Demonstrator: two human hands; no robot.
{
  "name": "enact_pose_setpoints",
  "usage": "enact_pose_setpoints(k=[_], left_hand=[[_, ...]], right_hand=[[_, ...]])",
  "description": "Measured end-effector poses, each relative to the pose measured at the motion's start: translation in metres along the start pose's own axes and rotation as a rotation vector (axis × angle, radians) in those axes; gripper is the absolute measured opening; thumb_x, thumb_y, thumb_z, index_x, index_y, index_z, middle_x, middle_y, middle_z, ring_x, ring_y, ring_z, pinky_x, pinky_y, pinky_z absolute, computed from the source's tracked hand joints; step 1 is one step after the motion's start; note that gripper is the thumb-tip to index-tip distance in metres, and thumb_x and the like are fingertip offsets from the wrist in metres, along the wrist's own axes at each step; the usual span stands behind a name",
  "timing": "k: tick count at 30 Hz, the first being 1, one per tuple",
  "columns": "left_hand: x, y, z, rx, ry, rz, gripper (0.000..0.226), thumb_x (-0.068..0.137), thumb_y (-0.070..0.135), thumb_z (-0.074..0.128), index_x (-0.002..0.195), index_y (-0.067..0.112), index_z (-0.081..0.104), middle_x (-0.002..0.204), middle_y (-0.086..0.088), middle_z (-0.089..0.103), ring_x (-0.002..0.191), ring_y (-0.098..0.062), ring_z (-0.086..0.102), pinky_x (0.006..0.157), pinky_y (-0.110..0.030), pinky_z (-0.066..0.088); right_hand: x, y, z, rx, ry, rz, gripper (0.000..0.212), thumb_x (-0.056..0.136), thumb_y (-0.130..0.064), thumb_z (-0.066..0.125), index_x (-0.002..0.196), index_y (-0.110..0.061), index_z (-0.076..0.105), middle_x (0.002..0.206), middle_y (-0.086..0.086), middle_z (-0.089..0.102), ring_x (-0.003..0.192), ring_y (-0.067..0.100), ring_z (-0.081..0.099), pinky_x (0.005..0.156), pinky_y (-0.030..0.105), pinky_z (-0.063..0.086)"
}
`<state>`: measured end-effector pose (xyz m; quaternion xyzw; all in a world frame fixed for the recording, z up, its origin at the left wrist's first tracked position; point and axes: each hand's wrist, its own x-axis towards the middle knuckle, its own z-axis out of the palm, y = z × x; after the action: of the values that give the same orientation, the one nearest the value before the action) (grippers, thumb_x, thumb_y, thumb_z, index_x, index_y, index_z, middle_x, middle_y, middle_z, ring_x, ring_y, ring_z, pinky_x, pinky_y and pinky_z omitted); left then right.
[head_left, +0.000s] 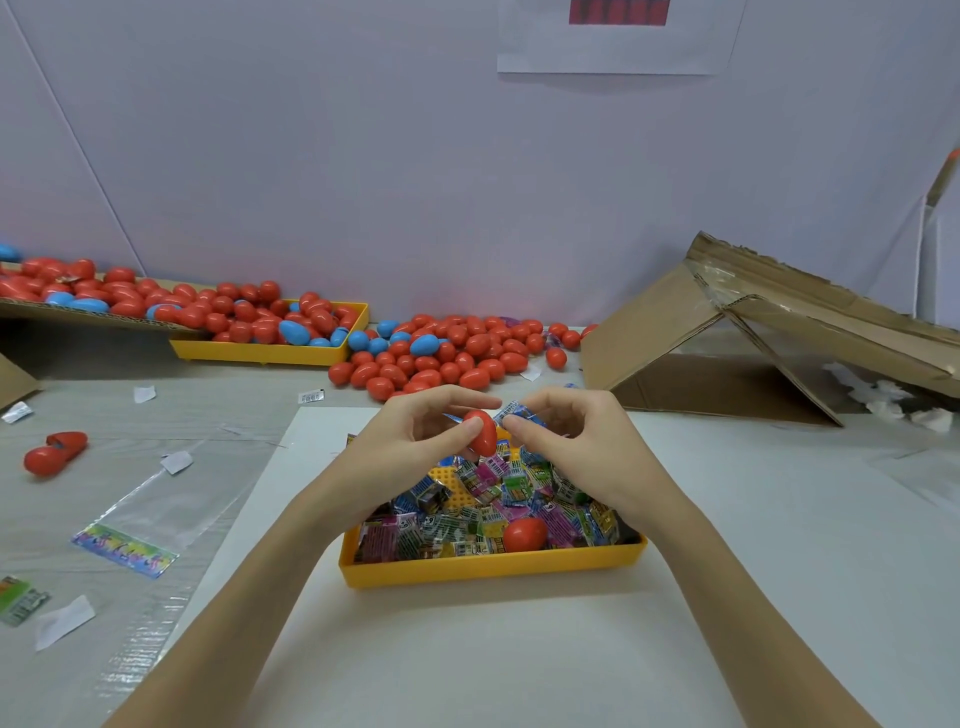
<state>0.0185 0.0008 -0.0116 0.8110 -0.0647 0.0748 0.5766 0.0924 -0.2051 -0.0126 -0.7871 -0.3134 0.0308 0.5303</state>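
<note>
My left grip (410, 441) pinches a red plastic egg shell (480, 436) steady. My right grip (571, 436) pinches a blue foil packet (522, 414) against it, for stuffing.

Hardly anything can be read. In the yellow tray (488, 569), the small packets (467, 530) carry bar-like print and bright lettering, all too small to make out. One packet (563, 503) near the tray's right side shows a single figure, either 6 or 9. Left of the tray, the clear bag (156, 499) has a colourful header strip with blurred lettering. On the wall far behind the tray, a white sheet (618, 52) bears a dark red block, illegible.
</note>
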Motion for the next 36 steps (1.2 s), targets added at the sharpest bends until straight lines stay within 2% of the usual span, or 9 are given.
enact_pose_setpoints(k=[8, 12, 19, 21, 25, 30, 36], left_hand=[[-0.0002, -0.0006, 0.0001, -0.045, 0.003, -0.002, 0.022, 0.100, 0.024, 0.064, 0.121, 0.025, 0.072, 0.105, 0.005, 0.077, 0.095, -0.014, 0.076, 0.083, -0.018, 0.057], [-0.0004, -0.0006, -0.0007, -0.058, -0.004, -0.001, 0.021, 0.100, 0.026, 0.066, 0.119, 0.026, 0.073, 0.105, 0.002, 0.078, 0.096, -0.015, 0.076, 0.085, -0.019, 0.056], [-0.0005, -0.0004, -0.0008, -0.052, -0.018, -0.006, 0.021, 0.100, 0.029, 0.066, 0.120, 0.029, 0.073, 0.104, 0.003, 0.077, 0.094, -0.015, 0.075, 0.083, -0.016, 0.055], [-0.0006, -0.0002, -0.0006, -0.047, -0.019, -0.004, 0.021, 0.100, 0.029, 0.066, 0.120, 0.029, 0.073, 0.104, 0.003, 0.077, 0.094, -0.015, 0.075, 0.083, -0.015, 0.055], [-0.0003, 0.0000, -0.0003, -0.040, -0.012, -0.001, 0.020, 0.101, 0.027, 0.065, 0.119, 0.027, 0.073, 0.102, 0.005, 0.078, 0.094, -0.013, 0.075, 0.083, -0.016, 0.055], [-0.0007, -0.0008, 0.0004, -0.057, -0.015, 0.001, 0.016, 0.101, 0.025, 0.065, 0.115, 0.025, 0.073, 0.103, 0.003, 0.077, 0.094, -0.015, 0.075, 0.083, -0.019, 0.056], [0.0002, -0.0011, 0.0019, -0.057, 0.012, 0.012, 0.013, 0.100, 0.023, 0.066, 0.112, 0.019, 0.072, 0.100, 0.000, 0.075, 0.092, -0.018, 0.075, 0.082, -0.022, 0.057]], right_hand=[[0.0000, 0.0003, 0.0027, -0.034, 0.015, -0.021, 0.008, 0.094, -0.031, 0.076, 0.098, -0.025, 0.079, 0.085, -0.008, 0.076, 0.084, 0.010, 0.072, 0.082, 0.034, 0.059], [-0.0004, 0.0009, 0.0024, -0.019, 0.016, -0.036, 0.009, 0.095, -0.031, 0.073, 0.093, -0.024, 0.079, 0.079, -0.007, 0.075, 0.078, 0.012, 0.072, 0.079, 0.034, 0.060], [-0.0002, 0.0023, 0.0030, -0.024, 0.028, -0.032, 0.013, 0.095, -0.036, 0.072, 0.095, -0.025, 0.079, 0.081, -0.004, 0.076, 0.080, 0.015, 0.073, 0.082, 0.043, 0.059], [0.0004, 0.0029, 0.0025, -0.031, 0.020, -0.029, 0.012, 0.095, -0.036, 0.072, 0.096, -0.025, 0.078, 0.081, -0.006, 0.075, 0.080, 0.013, 0.072, 0.081, 0.039, 0.060], [0.0003, 0.0030, 0.0049, -0.064, -0.018, -0.045, 0.009, 0.095, -0.034, 0.074, 0.095, -0.026, 0.078, 0.079, -0.012, 0.074, 0.079, 0.007, 0.070, 0.073, 0.022, 0.055], [-0.0002, 0.0026, 0.0067, -0.075, -0.024, -0.058, 0.009, 0.094, -0.034, 0.075, 0.095, -0.026, 0.078, 0.080, -0.008, 0.074, 0.079, 0.008, 0.070, 0.072, 0.021, 0.054], [0.0000, 0.0024, 0.0092, -0.072, -0.037, -0.054, 0.013, 0.094, -0.034, 0.074, 0.102, -0.025, 0.079, 0.084, -0.013, 0.076, 0.083, 0.004, 0.071, 0.073, 0.014, 0.052]])
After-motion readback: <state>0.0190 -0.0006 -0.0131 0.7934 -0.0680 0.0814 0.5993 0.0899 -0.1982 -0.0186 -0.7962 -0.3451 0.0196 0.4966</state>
